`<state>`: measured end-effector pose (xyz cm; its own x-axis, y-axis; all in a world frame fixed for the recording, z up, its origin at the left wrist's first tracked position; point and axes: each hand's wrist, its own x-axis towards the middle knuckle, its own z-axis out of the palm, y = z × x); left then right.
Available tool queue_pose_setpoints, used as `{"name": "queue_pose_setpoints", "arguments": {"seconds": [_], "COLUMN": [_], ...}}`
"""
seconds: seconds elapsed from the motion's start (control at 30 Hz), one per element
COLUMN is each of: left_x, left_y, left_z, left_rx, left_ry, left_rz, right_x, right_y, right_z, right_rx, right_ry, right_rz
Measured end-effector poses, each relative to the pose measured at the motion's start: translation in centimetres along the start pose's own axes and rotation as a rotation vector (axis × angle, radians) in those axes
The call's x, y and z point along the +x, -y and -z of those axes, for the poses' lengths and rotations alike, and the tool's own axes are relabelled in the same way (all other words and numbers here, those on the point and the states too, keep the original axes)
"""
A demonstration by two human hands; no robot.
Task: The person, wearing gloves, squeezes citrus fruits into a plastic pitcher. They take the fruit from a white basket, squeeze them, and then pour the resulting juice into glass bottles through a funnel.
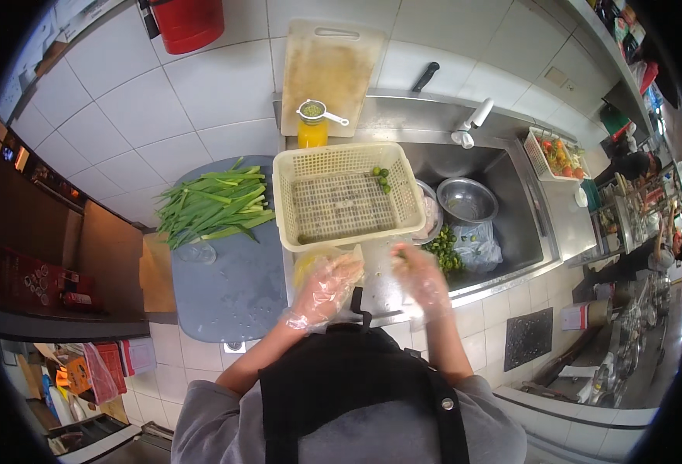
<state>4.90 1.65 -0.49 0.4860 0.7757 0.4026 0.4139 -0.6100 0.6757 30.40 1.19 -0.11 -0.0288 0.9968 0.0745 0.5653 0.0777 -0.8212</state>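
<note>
Leftmost, long green leaves (216, 203) lie bunched on the grey table (233, 298), a clear container (199, 253) just below them. Left hand (325, 288), in clear plastic glove: fingers bent, over a yellow item (305, 265) partly hidden beneath; cannot tell whether the grip is closed on anything. Beyond the hands, a cream crate (345, 205) with small green fruits (381, 179) by its right wall; an orange-yellow jar (312, 134) stands behind it. Right hand (418, 280), also gloved: raised near the crate's lower right corner, fingers curled but blurred; grip opening and contents cannot be told. Right of it, in the sink (515, 189): green pieces (447, 251), a plastic bag (482, 249) touching them, and a metal bowl (468, 201) above.
</note>
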Motion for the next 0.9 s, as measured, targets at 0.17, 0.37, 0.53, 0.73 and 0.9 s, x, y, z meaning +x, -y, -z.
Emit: {"name": "queue_pose_setpoints", "arguments": {"seconds": [0.17,0.37,0.53,0.73,0.9], "left_x": [-1.8,-3.1,-4.5,-5.8,-5.5], "left_y": [1.4,-0.3,-1.2,-0.6,-0.6], "left_z": [1.7,3.4,3.8,3.2,4.3], "left_rx": [0.026,0.084,0.138,0.061,0.088], "left_ry": [-0.041,-0.166,-0.268,-0.336,-0.337], "left_rz": [-0.006,0.192,0.253,0.359,0.325], "right_x": [2.5,14.4,21.4,24.6,20.3], "right_y": [-5.9,-6.4,-5.4,-10.3,-2.3], "right_z": [7.5,2.2,-5.7,-6.2,-6.5], "right_rx": [-0.121,-0.414,-0.911,-0.959,-0.593], "right_ry": [-0.341,-0.463,0.09,0.204,0.362], "right_rz": [-0.375,0.358,-0.008,-0.028,0.109]}}
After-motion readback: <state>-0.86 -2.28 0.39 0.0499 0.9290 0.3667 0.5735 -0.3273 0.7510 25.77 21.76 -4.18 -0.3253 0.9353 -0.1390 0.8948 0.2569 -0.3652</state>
